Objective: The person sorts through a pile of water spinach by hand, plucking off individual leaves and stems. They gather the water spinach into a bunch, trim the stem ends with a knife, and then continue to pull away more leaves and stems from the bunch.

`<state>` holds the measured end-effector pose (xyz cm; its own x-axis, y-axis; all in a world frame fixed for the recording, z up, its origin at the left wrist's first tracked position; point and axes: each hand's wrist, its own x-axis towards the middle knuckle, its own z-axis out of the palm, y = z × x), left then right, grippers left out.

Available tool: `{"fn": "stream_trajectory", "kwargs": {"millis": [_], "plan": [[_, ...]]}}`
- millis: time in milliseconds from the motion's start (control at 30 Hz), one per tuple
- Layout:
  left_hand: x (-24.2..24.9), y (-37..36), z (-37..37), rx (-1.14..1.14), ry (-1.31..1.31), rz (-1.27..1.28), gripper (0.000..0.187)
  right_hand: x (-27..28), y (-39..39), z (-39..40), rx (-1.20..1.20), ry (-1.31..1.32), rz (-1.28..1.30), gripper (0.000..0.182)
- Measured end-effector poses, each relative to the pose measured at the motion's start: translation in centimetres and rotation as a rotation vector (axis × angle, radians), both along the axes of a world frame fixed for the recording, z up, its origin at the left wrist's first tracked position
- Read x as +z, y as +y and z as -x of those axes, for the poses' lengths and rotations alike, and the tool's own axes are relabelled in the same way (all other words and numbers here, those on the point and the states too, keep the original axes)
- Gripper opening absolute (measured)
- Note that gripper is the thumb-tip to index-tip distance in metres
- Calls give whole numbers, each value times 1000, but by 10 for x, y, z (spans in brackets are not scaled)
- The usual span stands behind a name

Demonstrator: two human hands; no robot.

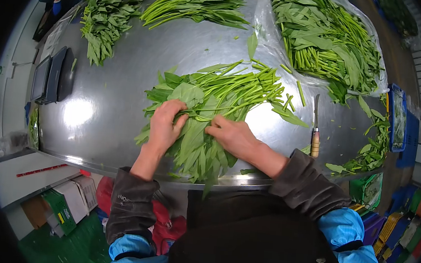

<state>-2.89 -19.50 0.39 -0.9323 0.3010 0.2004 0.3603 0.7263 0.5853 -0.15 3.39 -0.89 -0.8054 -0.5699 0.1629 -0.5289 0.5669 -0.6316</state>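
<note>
A loose heap of water spinach (201,153) lies before me on the metal table, cut stem ends to the upper right and leaves toward me. My left hand (165,125) is closed on it at the left, thumb and fingers pinching leafy stems. Just to the right, my right hand (232,136) pinches into the same greens with its fingers bent. The exact stems between the fingertips are partly hidden by leaves. Right of the heap, a knife (315,138) with a wooden handle lies apart from both hands.
Two bunches of water spinach, a left one (113,15) and a middle one (196,5), lie at the back of the metal table (105,127). A clear plastic bag (265,23) holds more greens. Trimmings (374,143) litter the right edge. A dark display device (52,75) stands left.
</note>
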Motion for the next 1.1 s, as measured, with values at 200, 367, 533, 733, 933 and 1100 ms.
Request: {"fn": "stream_trajectory", "kwargs": {"millis": [200, 367, 533, 733, 933, 1100], "plan": [[1, 3, 2, 38, -49, -10, 26, -12, -37, 8, 105, 46, -69, 11], [4, 0, 0, -14, -67, -39, 24, 1, -34, 13, 5, -91, 293, 11], [9, -2, 1, -57, -88, -66, 26, 3, -36, 11, -40, -92, 284, 11], [0, -1, 3, -53, -10, 46, 24, 6, -16, -1, -60, -288, 586, 13], [-10, 3, 5, 36, 23, 52, 18, -6, 10, -12, -199, -854, 906, 22], [-11, 4, 2, 55, -25, 81, 25, -13, 18, -13, -323, -890, 992, 24]]}}
